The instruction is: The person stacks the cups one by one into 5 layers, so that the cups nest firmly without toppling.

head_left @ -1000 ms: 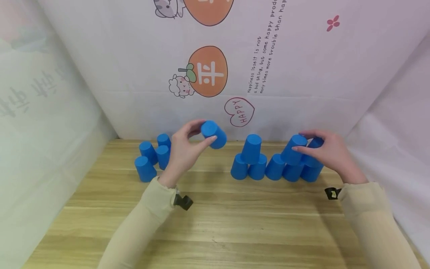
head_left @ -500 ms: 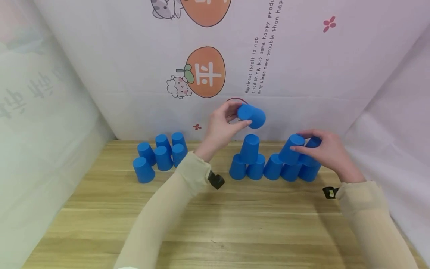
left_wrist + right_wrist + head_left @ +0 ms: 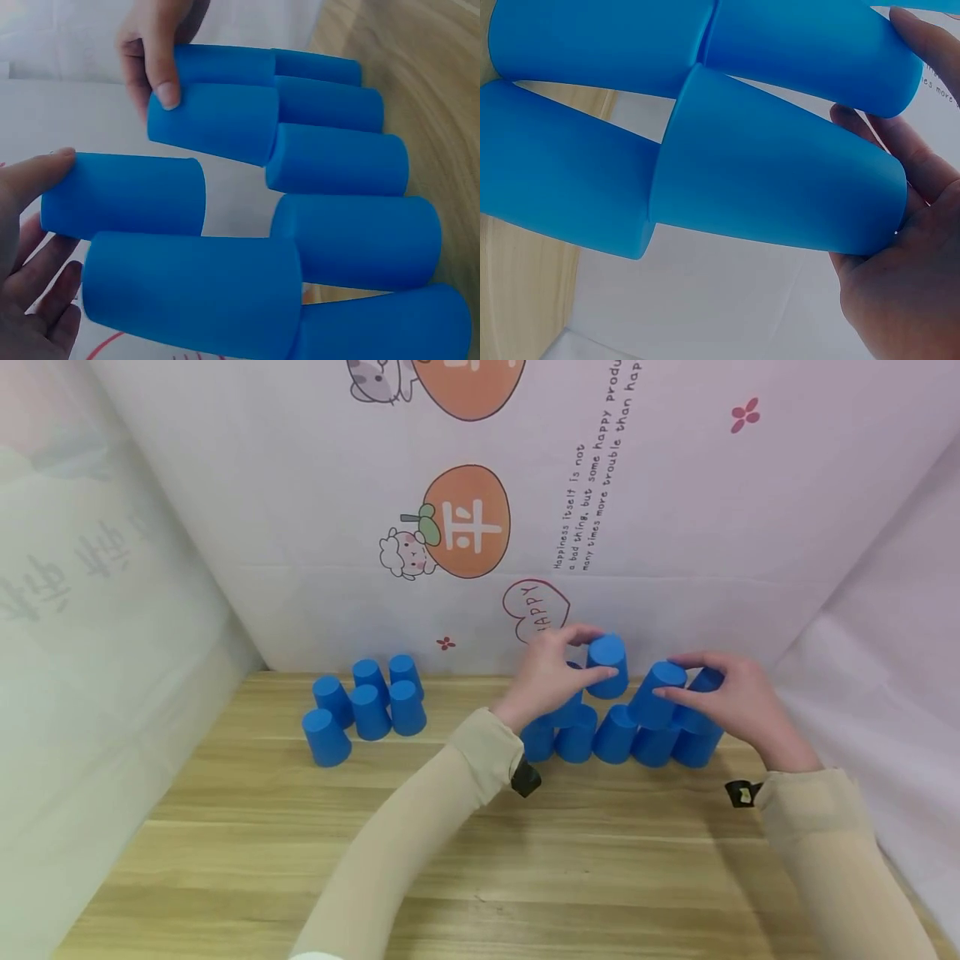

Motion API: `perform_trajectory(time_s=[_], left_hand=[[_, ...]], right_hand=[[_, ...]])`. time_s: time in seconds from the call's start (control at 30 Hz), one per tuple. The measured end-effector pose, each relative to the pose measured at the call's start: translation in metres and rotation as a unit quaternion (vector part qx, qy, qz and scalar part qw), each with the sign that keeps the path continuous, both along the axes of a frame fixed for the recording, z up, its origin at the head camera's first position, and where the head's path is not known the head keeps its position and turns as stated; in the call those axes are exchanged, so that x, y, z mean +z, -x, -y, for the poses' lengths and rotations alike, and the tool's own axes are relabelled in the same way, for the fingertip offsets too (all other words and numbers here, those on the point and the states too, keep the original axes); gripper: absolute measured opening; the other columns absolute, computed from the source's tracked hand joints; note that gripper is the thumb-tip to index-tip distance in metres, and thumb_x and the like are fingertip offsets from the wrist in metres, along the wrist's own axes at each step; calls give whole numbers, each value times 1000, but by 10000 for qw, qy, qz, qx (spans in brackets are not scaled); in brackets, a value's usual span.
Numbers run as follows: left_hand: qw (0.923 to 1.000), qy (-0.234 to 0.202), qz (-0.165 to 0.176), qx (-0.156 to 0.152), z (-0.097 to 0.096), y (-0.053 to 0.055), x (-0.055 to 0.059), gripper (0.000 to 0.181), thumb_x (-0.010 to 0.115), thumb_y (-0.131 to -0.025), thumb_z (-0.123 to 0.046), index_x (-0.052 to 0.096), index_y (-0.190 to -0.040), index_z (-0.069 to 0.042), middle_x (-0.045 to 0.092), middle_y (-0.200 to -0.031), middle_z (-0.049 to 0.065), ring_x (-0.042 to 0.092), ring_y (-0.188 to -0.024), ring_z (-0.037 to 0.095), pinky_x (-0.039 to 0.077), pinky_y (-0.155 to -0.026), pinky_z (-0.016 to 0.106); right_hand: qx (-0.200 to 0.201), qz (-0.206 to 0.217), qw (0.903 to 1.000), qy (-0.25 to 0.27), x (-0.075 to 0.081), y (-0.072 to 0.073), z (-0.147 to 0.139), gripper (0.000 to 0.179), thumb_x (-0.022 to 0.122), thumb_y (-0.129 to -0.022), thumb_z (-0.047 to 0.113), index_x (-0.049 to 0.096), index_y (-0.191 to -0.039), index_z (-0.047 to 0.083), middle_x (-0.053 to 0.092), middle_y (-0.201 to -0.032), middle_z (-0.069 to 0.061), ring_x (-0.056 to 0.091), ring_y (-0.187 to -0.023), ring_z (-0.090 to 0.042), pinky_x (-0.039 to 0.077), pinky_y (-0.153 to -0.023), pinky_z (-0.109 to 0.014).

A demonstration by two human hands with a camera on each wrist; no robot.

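A person's left hand (image 3: pixel 551 678) pinches a blue cup (image 3: pixel 608 657) between thumb and fingers, just above the bottom row (image 3: pixel 615 737) of five upturned cups near the tabletop's (image 3: pixel 480 852) far edge. The right hand (image 3: pixel 733 695) grasps an upper cup (image 3: pixel 652 708) beside it, toward the right edge, while six standing cups (image 3: pixel 371 717) cluster near the far left corner.

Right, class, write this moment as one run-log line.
left hand: holds raised cup above bottom row | right hand: grips upper-tier cup | six other cups: grouped at left
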State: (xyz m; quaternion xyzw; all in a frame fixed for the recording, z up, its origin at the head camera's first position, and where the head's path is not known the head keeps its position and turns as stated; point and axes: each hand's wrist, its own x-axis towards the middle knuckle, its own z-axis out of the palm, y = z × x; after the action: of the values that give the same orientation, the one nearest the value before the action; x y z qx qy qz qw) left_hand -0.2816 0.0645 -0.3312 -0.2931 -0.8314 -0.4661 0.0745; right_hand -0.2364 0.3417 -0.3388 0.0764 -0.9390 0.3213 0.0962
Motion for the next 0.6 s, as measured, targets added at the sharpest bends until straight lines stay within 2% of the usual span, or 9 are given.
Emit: perform_trajectory(time_s=[0.17, 0.43, 0.6], left_hand=[[9986, 521, 11, 118, -8, -1, -8, 54, 81, -88, -42, 66, -135, -19, 66, -126, -9, 52, -120, 10, 44, -100, 27], [9876, 1446, -477, 378, -17, -1, -18, 53, 78, -87, -53, 71, -131, -25, 68, -119, -14, 49, -112, 10, 39, -97, 27], [9812, 1741, -684, 482, -19, 0, -19, 52, 75, -89, -54, 70, -133, -26, 69, -121, -13, 49, -113, 10, 39, -98, 27]], right_hand=[[8, 30, 10000, 1, -1, 0, -1, 67, 79, -87, 49, 64, -134, 4, 57, -139, -24, 44, -131, -49, 36, -99, -75], [14, -23, 10000, 77, -2, -1, -2, 66, 80, -87, 48, 64, -135, 5, 57, -139, -24, 45, -130, -49, 37, -98, -74], [36, -44, 10000, 59, -2, -1, -2, 66, 80, -88, 48, 64, -135, 5, 58, -138, -24, 46, -130, -49, 38, -98, -74]])
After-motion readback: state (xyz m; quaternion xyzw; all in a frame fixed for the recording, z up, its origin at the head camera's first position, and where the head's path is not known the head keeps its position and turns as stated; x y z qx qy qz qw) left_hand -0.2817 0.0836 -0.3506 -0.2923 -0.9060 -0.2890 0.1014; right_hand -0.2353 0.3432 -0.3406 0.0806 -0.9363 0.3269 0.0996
